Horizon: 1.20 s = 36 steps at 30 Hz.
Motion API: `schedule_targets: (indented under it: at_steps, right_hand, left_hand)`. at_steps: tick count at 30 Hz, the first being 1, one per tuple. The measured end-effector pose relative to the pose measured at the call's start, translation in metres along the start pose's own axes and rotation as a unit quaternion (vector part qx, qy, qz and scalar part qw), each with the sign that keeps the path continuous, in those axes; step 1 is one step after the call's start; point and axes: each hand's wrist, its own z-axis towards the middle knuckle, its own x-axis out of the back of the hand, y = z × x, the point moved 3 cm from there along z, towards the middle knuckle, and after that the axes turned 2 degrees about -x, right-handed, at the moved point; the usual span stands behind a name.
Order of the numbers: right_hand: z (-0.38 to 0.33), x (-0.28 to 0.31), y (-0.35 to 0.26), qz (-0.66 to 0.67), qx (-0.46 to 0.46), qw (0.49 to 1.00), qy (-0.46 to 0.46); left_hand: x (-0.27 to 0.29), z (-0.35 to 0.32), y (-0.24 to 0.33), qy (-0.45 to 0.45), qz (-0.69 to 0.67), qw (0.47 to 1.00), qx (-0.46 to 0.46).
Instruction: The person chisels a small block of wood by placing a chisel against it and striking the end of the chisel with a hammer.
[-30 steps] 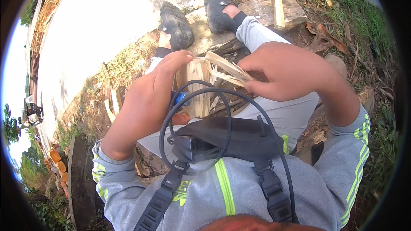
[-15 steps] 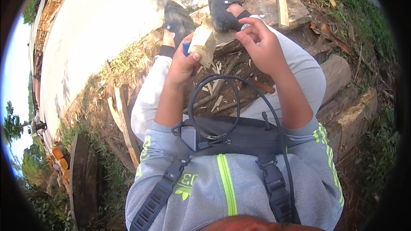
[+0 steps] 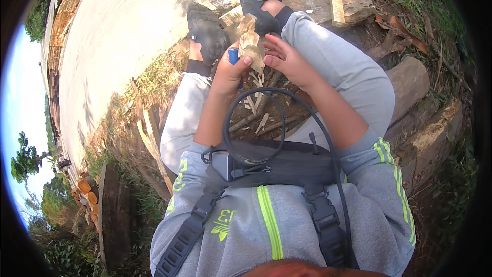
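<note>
My left hand [image 3: 230, 74] is closed round a rough, faceted piece of pale wood [image 3: 251, 46], with the thumb pressed on its near side. In the same grip is a blue-handled tool [image 3: 233, 55]; its handle pokes up beside the wood, and most of the rest is hidden by my hand. My right hand [image 3: 291, 64] is open at the wood's right side, fingers stretched toward it. Whether the fingertips touch the wood I cannot tell.
Wood shavings [image 3: 262, 123] and sticks litter the dirt between my legs. A light strip of wood [image 3: 335, 0] rests on a flat log [image 3: 359, 2] at the far right. A black cable [image 3: 225, 128] loops up from my waist bag [image 3: 287, 164]. Split wood [image 3: 151, 138] lies at left.
My right hand has come left and down to the pale wood. The left hand has turned the wood a little, still gripping it and the blue-handled tool. The whole view has shifted slightly.
</note>
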Motion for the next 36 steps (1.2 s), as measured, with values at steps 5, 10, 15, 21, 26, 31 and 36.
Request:
schedule_targets:
  at_steps: [5,10,15,21,26,31,36]
  right_hand:
    - [-0.002,0.003,-0.005,0.070,0.003,0.997,-0.038]
    - [-0.010,0.004,-0.017,0.070,0.011,0.997,-0.024]
    - [-0.023,0.006,-0.046,-0.269,0.218,0.930,0.121]
    - [-0.044,0.003,-0.076,-0.506,0.398,0.743,0.183]
    - [-0.049,-0.003,-0.085,-0.521,0.441,0.704,0.193]
    - [-0.043,0.007,-0.070,-0.415,0.333,0.827,0.183]
    - [-0.040,0.005,-0.059,-0.394,0.254,0.863,0.185]
  left_hand:
    - [-0.017,0.000,-0.008,0.022,-0.009,0.999,-0.022]
    - [-0.029,-0.006,0.017,0.013,0.064,0.998,0.014]
    - [-0.005,-0.020,0.018,0.057,0.180,0.982,-0.003]
    - [-0.030,-0.052,0.035,0.101,0.197,0.974,0.051]
    - [-0.040,-0.061,0.032,0.076,0.140,0.987,-0.025]
    - [-0.029,-0.068,0.043,0.070,0.164,0.984,0.029]
    - [-0.013,-0.081,0.080,0.162,0.153,0.974,-0.038]
